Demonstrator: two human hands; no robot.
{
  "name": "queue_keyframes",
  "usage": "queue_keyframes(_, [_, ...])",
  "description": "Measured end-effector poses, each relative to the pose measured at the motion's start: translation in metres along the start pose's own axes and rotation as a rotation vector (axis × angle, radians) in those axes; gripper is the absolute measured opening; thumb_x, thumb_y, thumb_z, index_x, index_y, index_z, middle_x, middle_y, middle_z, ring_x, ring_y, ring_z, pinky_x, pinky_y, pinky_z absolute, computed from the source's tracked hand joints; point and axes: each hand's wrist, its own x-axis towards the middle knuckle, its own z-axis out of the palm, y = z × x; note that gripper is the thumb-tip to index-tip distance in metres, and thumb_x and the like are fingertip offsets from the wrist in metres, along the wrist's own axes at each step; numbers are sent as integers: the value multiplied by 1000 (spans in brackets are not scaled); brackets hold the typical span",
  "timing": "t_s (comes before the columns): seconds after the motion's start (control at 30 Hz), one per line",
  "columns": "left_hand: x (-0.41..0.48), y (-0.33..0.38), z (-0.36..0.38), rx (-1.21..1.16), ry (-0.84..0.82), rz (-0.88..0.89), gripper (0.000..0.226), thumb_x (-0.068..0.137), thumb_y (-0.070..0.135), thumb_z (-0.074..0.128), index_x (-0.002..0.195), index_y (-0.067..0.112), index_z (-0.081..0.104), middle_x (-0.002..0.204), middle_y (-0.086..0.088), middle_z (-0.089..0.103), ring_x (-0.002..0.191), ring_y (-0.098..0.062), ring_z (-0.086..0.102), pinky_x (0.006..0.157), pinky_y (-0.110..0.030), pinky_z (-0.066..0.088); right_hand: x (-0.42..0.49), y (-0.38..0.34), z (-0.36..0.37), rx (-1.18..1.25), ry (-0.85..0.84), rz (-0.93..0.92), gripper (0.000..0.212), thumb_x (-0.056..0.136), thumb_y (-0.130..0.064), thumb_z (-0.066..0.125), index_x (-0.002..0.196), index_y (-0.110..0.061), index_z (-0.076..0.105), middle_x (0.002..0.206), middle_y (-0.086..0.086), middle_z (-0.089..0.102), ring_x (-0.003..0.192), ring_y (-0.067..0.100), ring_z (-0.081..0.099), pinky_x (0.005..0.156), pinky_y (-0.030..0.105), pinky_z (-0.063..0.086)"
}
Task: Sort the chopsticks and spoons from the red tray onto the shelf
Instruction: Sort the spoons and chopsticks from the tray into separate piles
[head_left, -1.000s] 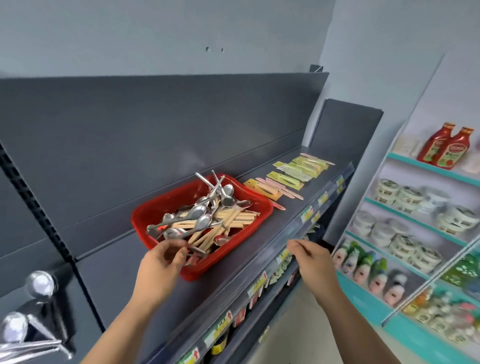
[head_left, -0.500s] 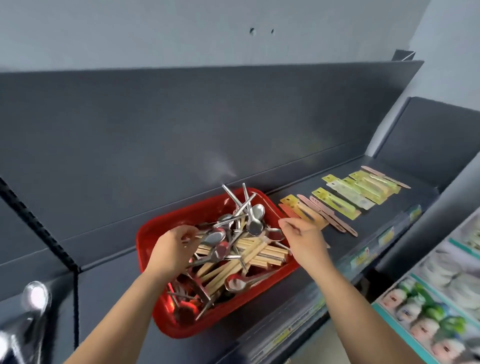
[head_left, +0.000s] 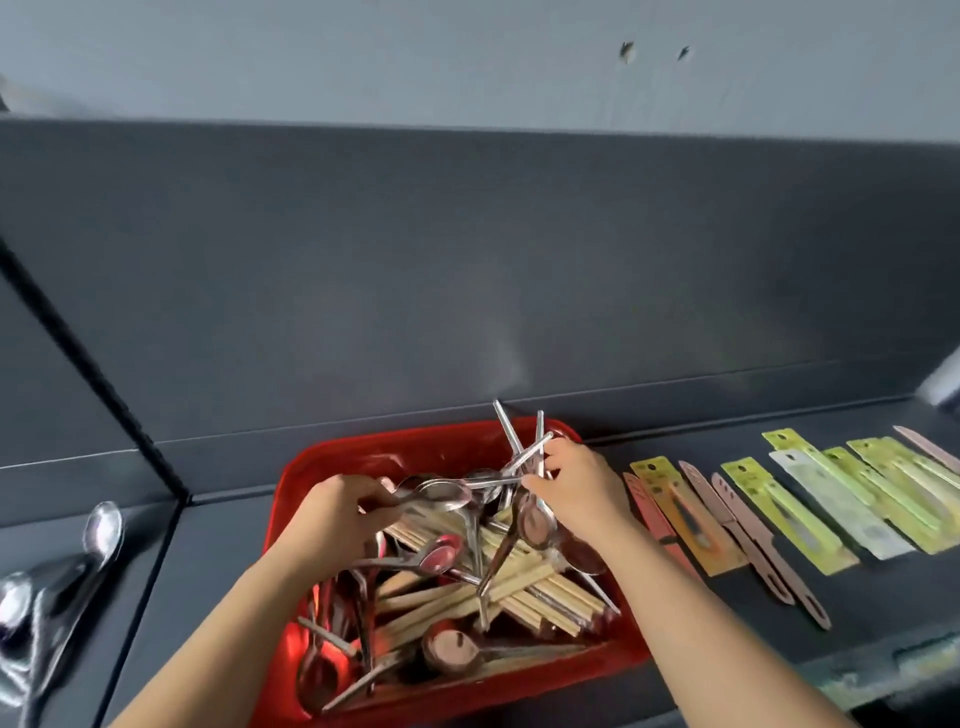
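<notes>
Setting: dark grey shelf (head_left: 218, 571) with a tall back panel under a pale wall; the red tray (head_left: 363, 452) sat on it, close to the front edge.
Task things: steel spoons (head_left: 441, 558) and pale wooden chopsticks (head_left: 524, 587) lay tangled together inside the tray.
Left hand (head_left: 332, 519): curled round a spoon handle over the tray's left half.
Right hand (head_left: 576, 488): finger and thumb pinched spoon handles jutting up at the tray's far right corner.
Handling: the spoons looked stiff, smooth and probably slippery, and so interlocked that lifting one might drag others; the handle seemed the best hold. The chopsticks looked light and apt to roll, better gathered round the middle.
Hidden: how many spoons each hand held could not be told; the tray's floor was buried; the flat packets (head_left: 779, 514) on the right were too blurred to read; the loose spoons (head_left: 98, 535) on the left were cut off by the frame.
</notes>
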Motion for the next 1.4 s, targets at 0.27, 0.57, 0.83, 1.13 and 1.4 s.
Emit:
queue_keyframes(0.27, [-20,0,13,149,-209,-101,31,59,34,86,80,30,63,63,19,55,58,3,52,53,-7,36,13,3,12,133,-121,-36,18,80,-24,72,73,-18,56,55,-5,56,50,13,50,49,27,37])
queue_keyframes(0.57, [-7,-6,16,260,-68,-142,26,66,42,82,68,23,63,63,8,54,57,-10,48,54,-28,35,15,19,-9,258,-21,18,37,83,-16,65,52,-16,46,43,-7,42,35,5,37,36,15,24])
queue_keyframes(0.83, [4,15,7,-56,21,-175,28,91,31,63,73,11,54,48,5,51,35,-4,45,37,-15,31,11,24,-21,407,-78,74,11,83,-11,61,88,-20,65,76,-3,70,65,11,66,61,29,50])
queue_keyframes(1.13, [30,29,24,-72,132,-253,23,75,22,76,91,9,66,82,-5,69,77,-27,65,69,-35,49,21,5,-8,342,-143,95,16,91,-21,60,82,-8,59,57,3,68,32,4,54,34,11,36])
queue_keyframes(1.4, [41,22,34,5,26,-232,15,71,27,81,76,21,68,66,6,62,59,-11,55,50,-22,35,33,0,1,287,-141,92,24,90,-22,59,73,-8,68,66,2,69,48,10,57,54,24,48])
